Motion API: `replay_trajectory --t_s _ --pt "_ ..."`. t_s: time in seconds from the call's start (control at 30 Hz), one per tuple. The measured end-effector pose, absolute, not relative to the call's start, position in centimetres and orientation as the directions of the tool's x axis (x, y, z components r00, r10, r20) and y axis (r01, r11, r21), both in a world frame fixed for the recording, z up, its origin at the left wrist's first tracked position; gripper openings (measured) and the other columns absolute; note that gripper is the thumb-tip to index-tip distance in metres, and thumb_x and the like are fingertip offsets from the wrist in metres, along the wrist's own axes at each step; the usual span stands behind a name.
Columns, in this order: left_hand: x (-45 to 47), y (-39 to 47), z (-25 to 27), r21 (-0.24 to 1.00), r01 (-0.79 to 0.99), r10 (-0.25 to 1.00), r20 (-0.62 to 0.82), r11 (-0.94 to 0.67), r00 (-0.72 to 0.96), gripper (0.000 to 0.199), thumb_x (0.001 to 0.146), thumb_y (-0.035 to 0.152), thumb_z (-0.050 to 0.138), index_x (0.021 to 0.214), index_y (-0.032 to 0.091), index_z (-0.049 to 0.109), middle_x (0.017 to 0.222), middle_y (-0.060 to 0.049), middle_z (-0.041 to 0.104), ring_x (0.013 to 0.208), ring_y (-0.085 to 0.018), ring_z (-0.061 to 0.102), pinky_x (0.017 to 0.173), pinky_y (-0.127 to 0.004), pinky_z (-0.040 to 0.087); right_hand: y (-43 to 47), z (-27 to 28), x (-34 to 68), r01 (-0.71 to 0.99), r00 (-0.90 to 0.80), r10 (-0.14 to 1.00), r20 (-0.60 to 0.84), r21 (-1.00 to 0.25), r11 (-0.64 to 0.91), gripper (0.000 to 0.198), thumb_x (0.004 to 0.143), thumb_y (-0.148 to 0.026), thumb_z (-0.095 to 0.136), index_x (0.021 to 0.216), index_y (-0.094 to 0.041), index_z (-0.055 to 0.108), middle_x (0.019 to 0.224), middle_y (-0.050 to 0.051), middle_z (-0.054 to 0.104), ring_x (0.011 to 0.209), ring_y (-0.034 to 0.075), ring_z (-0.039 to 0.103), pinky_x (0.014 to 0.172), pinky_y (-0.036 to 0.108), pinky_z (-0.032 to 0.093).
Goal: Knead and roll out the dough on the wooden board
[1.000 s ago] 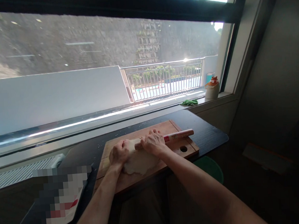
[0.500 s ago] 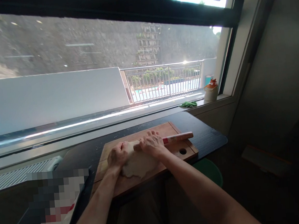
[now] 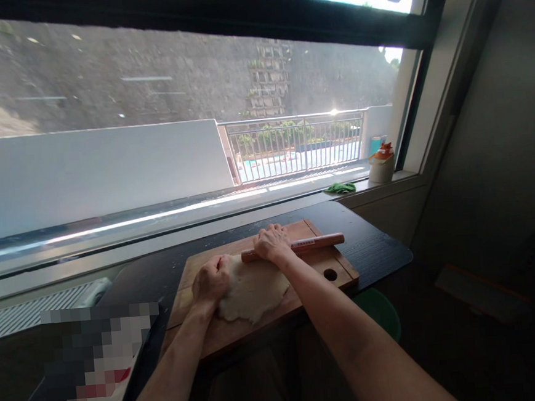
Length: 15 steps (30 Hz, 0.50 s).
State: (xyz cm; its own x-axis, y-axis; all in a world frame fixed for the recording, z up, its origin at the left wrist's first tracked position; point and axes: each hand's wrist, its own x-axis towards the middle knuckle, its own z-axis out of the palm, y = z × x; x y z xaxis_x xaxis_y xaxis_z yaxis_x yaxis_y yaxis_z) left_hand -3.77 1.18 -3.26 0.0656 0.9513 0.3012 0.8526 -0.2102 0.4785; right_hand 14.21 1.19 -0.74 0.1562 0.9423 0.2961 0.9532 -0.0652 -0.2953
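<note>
1. Head view, sole view. We list one table (image 3: 373,248), dark, set at a window sill (image 3: 205,231).
2. Board (image 3: 314,265), wooden, on the table; a hole sits close to its near right corner.
3. Dough (image 3: 256,294), one flat sheet, ragged along its near edge, lying over the middle of the board.
4. Pin (image 3: 324,241), wooden, with print on it. We find it at the far side of the board: left end on the dough's far part, right end reaching past the board's right edge. Its long axis runs left to right, rising slightly toward the right, roughly along the board's far edge.
5. Right hand (image 3: 272,243): laid over the pin, nearer its left end, fingers bent across it. We cannot tell whether they clamp round it, as the fingertips are hidden. The dough lies to the near side of this hand and leftward.
6. Left hand (image 3: 210,279): loosely curled, resting at the dough's left edge, apart from the pin. We cannot tell whether it pinches the dough. Of the two hands, the right is the nearer to the pin, touching it; the pin's left end points toward the left hand.
7. Sundries: green cloth (image 3: 340,188) and pot (image 3: 382,168) on the sill, toward its right end; green tub (image 3: 381,315) below the table's near right edge; a pixelated item (image 3: 116,361) by the table's left edge, which we cannot identify.
</note>
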Motion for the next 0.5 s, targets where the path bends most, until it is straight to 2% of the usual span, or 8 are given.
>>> replay_trajectory --t_s 0.2,0.27,0.4,0.5 --pt "-3.5 1.1 -3.2 0.467 0.864 0.950 0.310 -0.187 0.038 0.039 0.086 0.043 0.033 0.089 0.020 0.065 0.094 -0.011 0.070 0.086 -0.026 0.064 0.066 -0.028 0.041 -4.0 -2.2 12.8 0.963 0.085 0.900 0.427 -0.266 0.035 0.044 0.094 -0.042 0.030 0.098 -0.018 0.067 0.124 0.011 0.053 0.120 0.026 0.038 0.103 0.039 0.026" --pt "-3.4 1.0 -3.1 0.458 0.870 0.952 0.303 -0.184 0.041 0.040 0.086 0.044 0.033 0.088 0.020 0.065 0.093 -0.012 0.070 0.085 -0.026 0.064 0.065 -0.029 0.041 -4.2 -2.2 12.8 0.958 0.084 0.902 0.422 -0.282 0.043 0.045 0.094 -0.043 0.030 0.100 -0.018 0.067 0.125 0.011 0.053 0.123 0.026 0.035 0.105 0.040 0.023" --pt "-3.3 0.5 -2.9 0.475 0.860 0.955 0.293 -0.185 0.044 0.040 0.087 0.045 0.033 0.092 0.022 0.064 0.094 -0.009 0.070 0.085 -0.026 0.064 0.064 -0.029 0.040 -1.0 -1.0 13.9 0.938 0.135 0.946 0.295 -0.347 -0.026 0.041 0.092 -0.037 0.034 0.099 -0.016 0.068 0.116 0.014 0.059 0.116 0.027 0.043 0.097 0.040 0.033" --pt "-3.4 0.3 -2.4 0.493 0.856 0.965 0.260 -0.157 0.027 0.041 0.086 0.047 0.033 0.099 0.023 0.064 0.096 -0.008 0.070 0.087 -0.026 0.063 0.064 -0.029 0.041 2.0 0.3 15.3 0.930 0.146 0.954 0.263 -0.366 -0.041 0.035 0.089 -0.029 0.038 0.099 -0.015 0.068 0.109 0.014 0.062 0.108 0.027 0.049 0.086 0.036 0.040"
